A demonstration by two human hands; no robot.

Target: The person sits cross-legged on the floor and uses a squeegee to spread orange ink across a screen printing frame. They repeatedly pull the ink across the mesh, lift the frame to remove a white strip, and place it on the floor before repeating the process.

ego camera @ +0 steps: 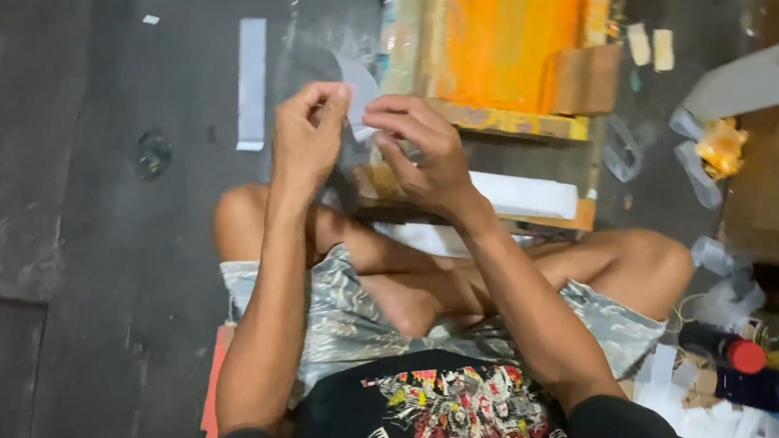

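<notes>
Tape strip (356,89), pale and part see-through, is held up between both hands, above the near corner of the wooden screen frame (506,121) w/ its orange-stained mesh (513,16). Left hand (306,140): thumb and forefinger pinched shut on the strip's left end. Right hand (421,151): fingers (394,121) curled and closed on the right end, just beside the left fingertips; whether a roll or a second piece sits under the right palm can't be told.

Handling, as a judgement: very light, thin, limp; no stiffness of its own, so it prob. droops or curls beyond the fingers unless kept taut. If adhesive, it will likely cling to skin and to itself; edges look easy to crease or tear. Best hold appears to be at the two ends, fingertip pads only, w/ slight tension between the hands and the middle left untouched.

Surroundings: person sits cross-legged on the dark floor (108,184). Beyond the left fingers, a longer pale strip (251,82) lies flat on the floor. Below the right fingers, a white block (530,194) rests vs. the frame's near rail. Well right of the right fingers: white tube-like pack (768,73), crumpled plastic w/ orange stain (723,148), red-capped bottle (745,356).
</notes>
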